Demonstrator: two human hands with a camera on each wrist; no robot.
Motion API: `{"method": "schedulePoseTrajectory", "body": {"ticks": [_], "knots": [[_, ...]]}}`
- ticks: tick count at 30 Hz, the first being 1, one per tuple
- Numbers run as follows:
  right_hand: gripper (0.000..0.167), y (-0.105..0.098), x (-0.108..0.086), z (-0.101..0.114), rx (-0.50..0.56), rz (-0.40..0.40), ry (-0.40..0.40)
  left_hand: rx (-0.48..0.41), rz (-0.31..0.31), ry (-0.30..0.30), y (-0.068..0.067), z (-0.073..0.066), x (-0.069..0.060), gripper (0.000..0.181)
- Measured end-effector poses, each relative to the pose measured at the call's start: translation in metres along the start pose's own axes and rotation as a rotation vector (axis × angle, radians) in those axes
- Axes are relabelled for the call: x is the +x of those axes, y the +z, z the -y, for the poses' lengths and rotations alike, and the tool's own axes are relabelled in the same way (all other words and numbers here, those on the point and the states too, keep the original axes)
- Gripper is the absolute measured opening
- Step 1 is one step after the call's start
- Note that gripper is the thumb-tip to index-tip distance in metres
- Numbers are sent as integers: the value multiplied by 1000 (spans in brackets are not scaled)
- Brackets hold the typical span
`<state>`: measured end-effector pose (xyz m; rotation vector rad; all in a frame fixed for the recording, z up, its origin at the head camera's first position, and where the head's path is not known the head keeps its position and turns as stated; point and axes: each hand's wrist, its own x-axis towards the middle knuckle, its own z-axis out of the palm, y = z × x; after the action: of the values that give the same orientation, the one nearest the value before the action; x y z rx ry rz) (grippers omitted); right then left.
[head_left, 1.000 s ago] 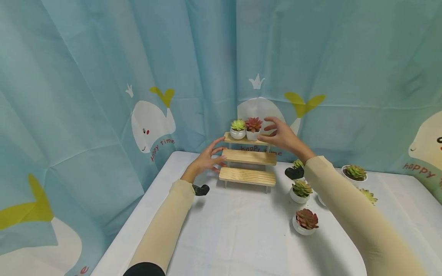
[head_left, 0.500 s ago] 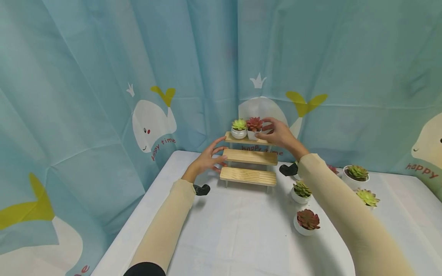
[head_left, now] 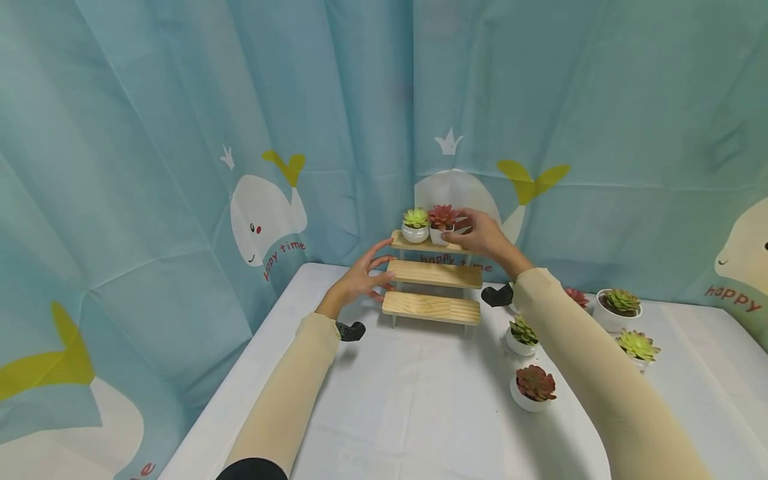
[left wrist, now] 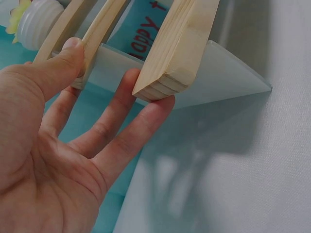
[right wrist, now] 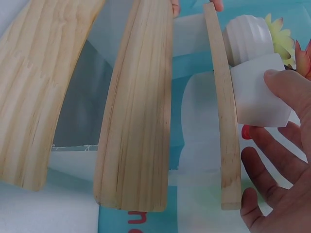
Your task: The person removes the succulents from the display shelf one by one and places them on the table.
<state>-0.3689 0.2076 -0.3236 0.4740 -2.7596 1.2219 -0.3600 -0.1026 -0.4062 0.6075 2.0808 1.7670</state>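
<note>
A three-tier wooden shelf stand (head_left: 433,273) with translucent side supports stands on the white table. On its top tier sit a green succulent in a round ribbed white pot (head_left: 415,227) and, to its right, a red succulent in a smooth white pot (head_left: 443,225). My right hand (head_left: 485,235) holds that smooth pot (right wrist: 257,92), thumb on its near face and fingers around behind it. At the stand's left end, my left hand (head_left: 359,280) reaches with spread, nearly straight fingers. Its thumb and fingertips (left wrist: 160,109) touch the ends of the boards (left wrist: 167,80).
Right of the stand are a green succulent (head_left: 523,335), a dark red one (head_left: 534,387), a yellow-green one (head_left: 639,347) and another green one (head_left: 619,309), all in white pots. A red one (head_left: 577,297) is partly behind the right sleeve. Blue curtain (head_left: 360,133) hangs behind.
The right hand has moved left from beside the red succulent and now holds its pot, which seems to stay in place. The left hand keeps its place at the stand.
</note>
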Motion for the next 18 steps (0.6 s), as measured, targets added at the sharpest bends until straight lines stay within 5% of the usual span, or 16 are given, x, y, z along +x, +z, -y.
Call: {"method": "schedulePoseTrajectory", "body": {"ticks": [18], "knots": [[61, 1, 0, 0, 0, 7, 14, -12, 9, 13, -2, 2, 1, 75]]}}
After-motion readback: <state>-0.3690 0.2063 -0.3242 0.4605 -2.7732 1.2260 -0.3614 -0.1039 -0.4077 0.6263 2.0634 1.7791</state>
